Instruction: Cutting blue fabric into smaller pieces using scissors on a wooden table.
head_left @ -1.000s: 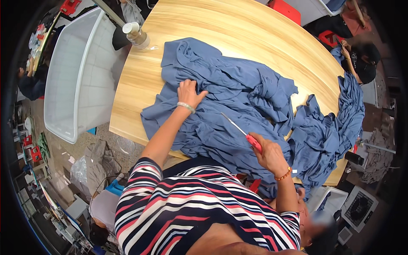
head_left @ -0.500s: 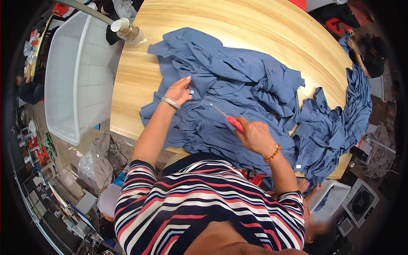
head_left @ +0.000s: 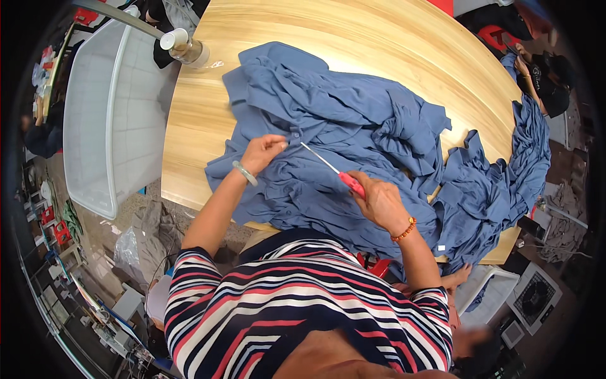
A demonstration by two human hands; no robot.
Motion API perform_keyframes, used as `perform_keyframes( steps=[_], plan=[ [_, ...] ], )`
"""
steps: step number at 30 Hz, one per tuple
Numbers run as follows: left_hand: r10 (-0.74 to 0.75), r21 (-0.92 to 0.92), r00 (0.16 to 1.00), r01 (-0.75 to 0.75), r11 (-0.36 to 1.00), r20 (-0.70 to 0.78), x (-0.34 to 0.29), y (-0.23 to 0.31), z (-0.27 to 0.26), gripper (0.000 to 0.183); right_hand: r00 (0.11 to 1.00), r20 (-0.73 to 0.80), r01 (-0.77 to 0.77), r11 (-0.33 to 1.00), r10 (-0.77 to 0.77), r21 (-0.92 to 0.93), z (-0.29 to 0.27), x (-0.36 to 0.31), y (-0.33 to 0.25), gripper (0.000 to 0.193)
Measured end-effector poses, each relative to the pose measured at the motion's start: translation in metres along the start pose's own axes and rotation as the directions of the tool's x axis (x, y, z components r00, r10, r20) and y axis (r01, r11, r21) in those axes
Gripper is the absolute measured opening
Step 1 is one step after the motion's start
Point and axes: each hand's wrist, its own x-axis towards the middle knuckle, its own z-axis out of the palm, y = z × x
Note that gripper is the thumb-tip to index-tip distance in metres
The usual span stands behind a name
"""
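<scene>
Blue garments (head_left: 353, 107) lie crumpled in a heap in front of me. My left hand (head_left: 262, 153) has its fingers pinched together at an edge of the blue garment, beside a small button (head_left: 295, 134). In my right hand (head_left: 380, 201) is a thin-shafted tool with a red handle (head_left: 351, 183). Its metal shaft points up and left, and the tip is just right of the button, close to the cloth. Whether the tip touches the cloth, I cannot tell.
The pale wooden table (head_left: 379, 38) carries the heap and a lidded jar (head_left: 189, 50) at its far left. A large white bin (head_left: 113, 120) stands to the left. More blue cloth (head_left: 527, 158) trails along the right edge. A person (head_left: 548, 79) is at the far right.
My left hand has changed its grip, and its fingers are now closer together by the button. The tool's tip has moved left and up toward the button.
</scene>
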Motion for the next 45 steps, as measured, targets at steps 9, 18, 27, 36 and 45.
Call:
perform_keyframes(
  steps=[9, 18, 27, 36, 45],
  plan=[
    [-0.207, -0.831, 0.967, -0.006, 0.556, -0.145, 0.07, -0.016, 0.019, 0.018, 0.996, -0.085, -0.002, 0.999, -0.002, -0.049, -0.002, 0.018, -0.004, 0.037],
    [-0.094, -0.838, 0.983, -0.084, 0.539, -0.159, 0.05, -0.013, 0.019, 0.012, 0.999, -0.041, -0.012, 0.99, 0.006, -0.143, -0.007, 0.041, -0.014, 0.035],
    [0.007, -0.871, 0.992, -0.111, 0.478, -0.122, 0.053, -0.011, -0.016, 0.011, 0.997, -0.045, 0.056, 0.996, -0.06, -0.067, -0.001, 0.048, -0.01, 0.033],
    [-0.026, -0.818, 0.967, -0.199, 0.54, -0.252, 0.055, 0.002, -0.018, 0.014, 0.999, -0.031, 0.03, 0.994, -0.033, -0.102, 0.002, 0.07, -0.037, 0.036],
    [0.028, -0.825, 0.975, -0.202, 0.528, -0.221, 0.038, 0.014, -0.012, 0.013, 0.995, 0.005, 0.102, 0.991, -0.102, -0.091, 0.004, 0.066, -0.04, 0.034]
  ],
)
